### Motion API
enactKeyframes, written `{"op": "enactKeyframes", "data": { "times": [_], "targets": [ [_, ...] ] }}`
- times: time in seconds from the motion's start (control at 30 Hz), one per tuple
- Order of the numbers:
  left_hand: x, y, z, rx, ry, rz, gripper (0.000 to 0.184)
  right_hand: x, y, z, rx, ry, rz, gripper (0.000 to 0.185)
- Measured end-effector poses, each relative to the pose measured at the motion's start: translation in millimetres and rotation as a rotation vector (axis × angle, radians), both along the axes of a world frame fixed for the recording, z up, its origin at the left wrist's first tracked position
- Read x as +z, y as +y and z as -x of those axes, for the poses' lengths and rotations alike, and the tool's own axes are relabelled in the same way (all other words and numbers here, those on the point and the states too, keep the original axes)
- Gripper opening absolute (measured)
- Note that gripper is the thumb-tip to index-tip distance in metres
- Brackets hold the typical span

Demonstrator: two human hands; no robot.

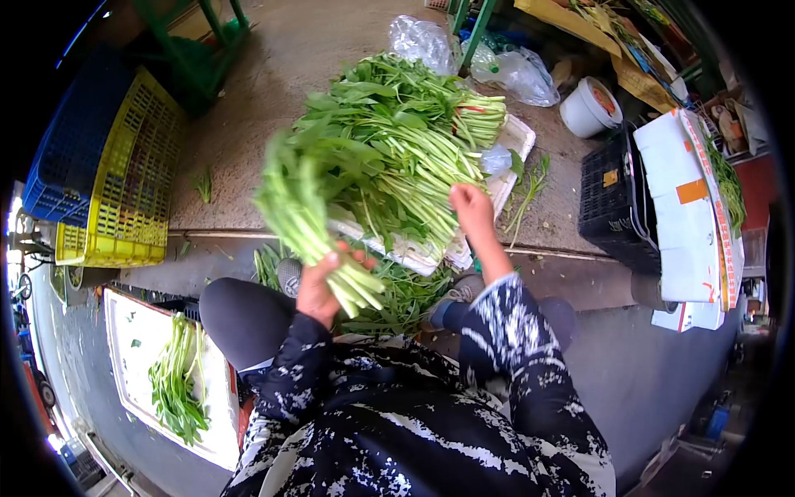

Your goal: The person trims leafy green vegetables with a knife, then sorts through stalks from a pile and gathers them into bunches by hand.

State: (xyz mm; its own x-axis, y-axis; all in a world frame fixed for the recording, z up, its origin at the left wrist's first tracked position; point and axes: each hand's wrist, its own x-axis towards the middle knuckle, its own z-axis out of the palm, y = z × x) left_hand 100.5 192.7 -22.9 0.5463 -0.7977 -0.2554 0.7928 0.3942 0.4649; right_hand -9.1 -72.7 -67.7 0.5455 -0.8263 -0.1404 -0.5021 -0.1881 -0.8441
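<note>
My left hand (319,283) is closed around the stems of a bunch of water spinach (302,207). The bunch is tilted, its leaves up and blurred by motion, its pale cut ends pointing down to the right. A large pile of water spinach (389,149) lies in front of me on a white foam tray (517,141), stems to the right. Some stems at the back carry a red band (474,109). At the stem ends of the pile, my right hand (474,209) has its fingers curled together; what they pinch, if anything, is hidden.
To the left stand yellow (137,166) and blue crates (79,141). A white foam box (124,364) with loose greens sits lower left. On the right are a white bucket (590,108), a black crate (609,190) and foam boxes (675,207). Loose greens (397,298) lie between my feet.
</note>
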Motion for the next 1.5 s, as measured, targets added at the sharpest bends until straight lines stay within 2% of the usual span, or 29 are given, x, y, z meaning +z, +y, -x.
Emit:
{"op": "enactKeyframes", "data": {
  "times": [0.07,0.13,0.2,0.27,0.3,0.33,0.4,0.47,0.57,0.63,0.67,0.73,0.77,0.8,0.87,0.9,0.93,1.0,1.07,1.13,1.17,1.27,1.33,1.4,1.47,1.5],
  "targets": [
    [9.3,4.1,-13.6,0.12,-0.024,0.037,0.047,-15.9,-48.9,-16.9,-0.087,0.082,0.305,0.025],
    [15.5,0.9,-29.3,0.168,-0.059,0.04,0.053,-22.2,-79.4,-37.0,-0.06,0.112,0.347,0.026],
    [-1.0,-0.5,-45.5,0.13,0.03,0.081,0.048,-23.8,-90.0,-54.7,-0.032,0.135,0.385,0.028],
    [-11.6,-2.0,-47.6,0.174,0.027,0.003,0.043,-21.0,-88.6,-72.8,0.062,0.424,0.483,0.037],
    [-13.2,-3.3,-46.3,0.16,0.048,0.029,0.036,-22.7,-88.5,-79.5,0.117,0.494,0.423,0.051],
    [-11.2,-4.9,-42.8,0.157,0.139,0.005,0.037,-25.0,-87.6,-82.6,0.12,0.491,0.421,0.051],
    [-22.3,-5.8,-38.1,0.173,0.181,-0.033,0.032,-26.1,-83.3,-87.8,0.225,0.608,0.545,0.051],
    [-31.4,-6.9,-33.5,0.174,0.189,-0.043,0.033,-19.9,-81.3,-93.3,0.273,0.694,0.532,0.05],
    [-31.7,-11.2,-29.1,0.142,0.232,-0.072,0.034,0.1,-74.1,-90.3,0.275,0.64,0.535,0.045],
    [-30.0,-12.0,-26.5,0.13,0.215,-0.055,0.034,18.3,-70.0,-88.6,0.261,0.46,0.633,0.034],
    [-29.4,-12.0,-25.5,0.111,0.199,-0.042,0.034,30.5,-68.2,-87.7,0.264,0.458,0.636,0.034],
    [-28.2,-10.5,-23.0,0.101,0.176,-0.035,0.035,69.9,-59.0,-81.4,0.186,0.349,0.444,0.031],
    [-26.6,-10.0,-21.5,0.092,0.157,-0.023,0.036,88.8,-50.5,-72.9,0.174,0.227,0.472,0.029],
    [-25.3,-10.2,-19.9,0.083,0.138,-0.01,0.036,105.3,-41.8,-63.7,0.172,0.231,0.477,0.029],
    [-22.8,-10.5,-16.6,0.074,0.135,0.007,0.037,125.2,-23.6,-44.6,0.037,-0.161,0.159,0.024],
    [-20.6,-11.7,-14.2,0.059,0.115,-0.007,0.038,121.4,-15.1,-36.1,-0.005,-0.266,0.056,0.025],
    [-19.2,-12.8,-11.7,0.045,0.096,-0.023,0.04,113.2,-0.7,-31.1,-0.003,-0.261,0.058,0.025],
    [-27.8,-15.5,-7.8,0.006,0.07,-0.066,0.041,82.1,30.1,-26.8,-0.148,-0.158,0.02,0.031],
    [-36.1,-20.3,-0.2,-0.07,0.075,-0.17,0.038,1.8,37.7,-14.3,0.025,0.038,0.252,0.034],
    [-48.0,-23.0,8.8,-0.148,0.085,-0.229,0.036,-3.6,61.4,-4.2,0.043,0.245,0.144,0.032],
    [-54.7,-24.8,12.6,-0.159,0.13,-0.229,0.035,-22.8,71.7,-0.5,0.044,0.027,0.259,0.03],
    [-67.9,-27.6,25.1,-0.181,0.216,-0.212,0.031,-6.0,102.5,1.3,0.016,-0.077,0.124,0.033],
    [-64.3,-31.6,28.6,-0.175,0.241,-0.198,0.029,1.1,114.0,3.1,0.039,-0.057,0.113,0.034],
    [-68.7,-35.9,27.0,-0.203,0.249,-0.181,0.028,9.9,125.9,7.2,0.133,-0.033,0.19,0.034],
    [-75.4,-35.3,25.4,-0.231,0.26,-0.172,0.028,-2.5,134.9,9.8,0.196,-0.111,0.422,0.037],
    [-74.4,-34.4,25.1,-0.226,0.246,-0.189,0.028,0.6,138.6,12.1,0.26,-0.073,0.441,0.038]
  ]
}}
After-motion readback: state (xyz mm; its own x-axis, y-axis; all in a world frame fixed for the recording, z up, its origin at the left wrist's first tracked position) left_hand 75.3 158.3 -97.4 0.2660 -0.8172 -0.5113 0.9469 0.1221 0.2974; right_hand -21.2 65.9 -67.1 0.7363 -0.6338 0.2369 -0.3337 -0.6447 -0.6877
